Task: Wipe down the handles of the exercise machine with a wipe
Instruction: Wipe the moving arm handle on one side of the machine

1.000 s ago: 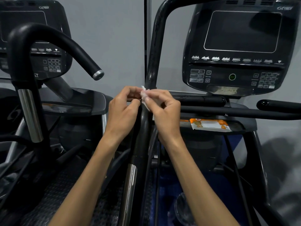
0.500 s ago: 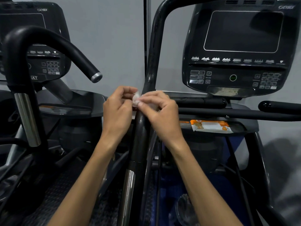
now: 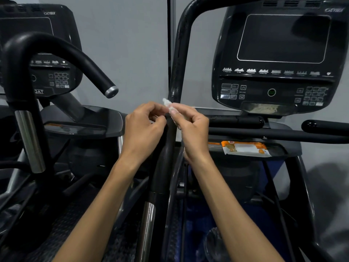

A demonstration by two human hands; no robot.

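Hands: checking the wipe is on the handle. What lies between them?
In the head view, the black handle runs between left hand and right hand, both pinching the wipe.

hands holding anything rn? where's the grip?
A small white wipe, pinched at its bunched middle between the fingertips of the left hand and right hand, in front of the black handle.

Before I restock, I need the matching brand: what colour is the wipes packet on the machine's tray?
Orange and white, seen in the head view: the wipes packet.
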